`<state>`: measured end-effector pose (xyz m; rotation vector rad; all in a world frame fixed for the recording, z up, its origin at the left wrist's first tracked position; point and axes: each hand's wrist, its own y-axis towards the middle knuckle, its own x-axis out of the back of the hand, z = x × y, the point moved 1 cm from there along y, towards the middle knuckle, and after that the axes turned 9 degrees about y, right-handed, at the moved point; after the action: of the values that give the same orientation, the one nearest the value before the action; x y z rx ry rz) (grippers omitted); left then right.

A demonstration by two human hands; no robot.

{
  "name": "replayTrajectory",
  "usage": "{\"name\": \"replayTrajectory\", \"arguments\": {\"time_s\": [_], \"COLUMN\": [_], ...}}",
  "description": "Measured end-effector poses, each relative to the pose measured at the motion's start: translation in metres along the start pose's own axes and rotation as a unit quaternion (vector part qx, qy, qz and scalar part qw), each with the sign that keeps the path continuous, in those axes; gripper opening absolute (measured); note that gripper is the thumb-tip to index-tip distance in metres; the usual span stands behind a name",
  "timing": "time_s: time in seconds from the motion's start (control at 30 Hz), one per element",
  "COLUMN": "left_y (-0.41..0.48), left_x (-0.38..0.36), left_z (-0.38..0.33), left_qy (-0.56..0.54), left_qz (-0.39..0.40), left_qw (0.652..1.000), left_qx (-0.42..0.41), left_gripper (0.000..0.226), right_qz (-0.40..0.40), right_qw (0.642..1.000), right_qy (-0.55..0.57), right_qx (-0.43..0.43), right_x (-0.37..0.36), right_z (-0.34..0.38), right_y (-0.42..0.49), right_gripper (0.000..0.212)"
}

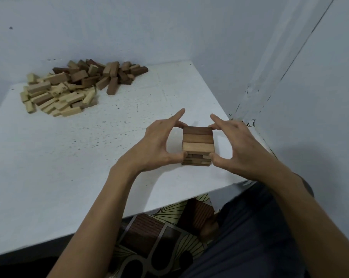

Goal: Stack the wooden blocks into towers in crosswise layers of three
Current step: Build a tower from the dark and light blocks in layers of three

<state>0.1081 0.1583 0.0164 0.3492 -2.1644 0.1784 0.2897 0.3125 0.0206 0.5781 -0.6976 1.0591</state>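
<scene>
Left hand and right hand clasp a short tower near the right front edge of the white table
Each hand brackets the tower from its own side. The thumb presses low on the near corner, the fingers touch the far top corner, and the forefinger sticks out straight past it. Neither hand holds a loose block. The three blocks of the top layer lie side by side with their long axis running left to right, the darkest at the back, so I judge the next layer must run front to back. The heap of loose blocks lies well apart, off to the left at the table's far edge. It is nearer the left hand, which looks the likelier one to fetch from it. No box or tray shows; heap and tower both sit straight on the table
</scene>
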Motion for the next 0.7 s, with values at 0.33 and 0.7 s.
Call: {"name": "replayTrajectory", "arguments": {"time_s": [0.33,0.7], "left_y": [-0.001,-0.01], "left_x": [-0.003,-0.052], "left_z": [0.004,-0.021], "left_qy": [-0.014,-0.277], "left_qz": [0.009,-0.151], "left_qw": [1.0,0.942], "left_qx": [-0.004,0.115], "left_gripper": [0.105,0.048], "right_qz": [0.001,-0.166], "right_qw": [1.0,0.916], "right_qy": [0.007,0.341], "right_qx": [-0.006,-0.133], "right_x": [-0.002,-0.051], "right_z": [-0.001,0.004], "right_y": [0.0,-0.012], "right_gripper": [0.089,0.068]}}
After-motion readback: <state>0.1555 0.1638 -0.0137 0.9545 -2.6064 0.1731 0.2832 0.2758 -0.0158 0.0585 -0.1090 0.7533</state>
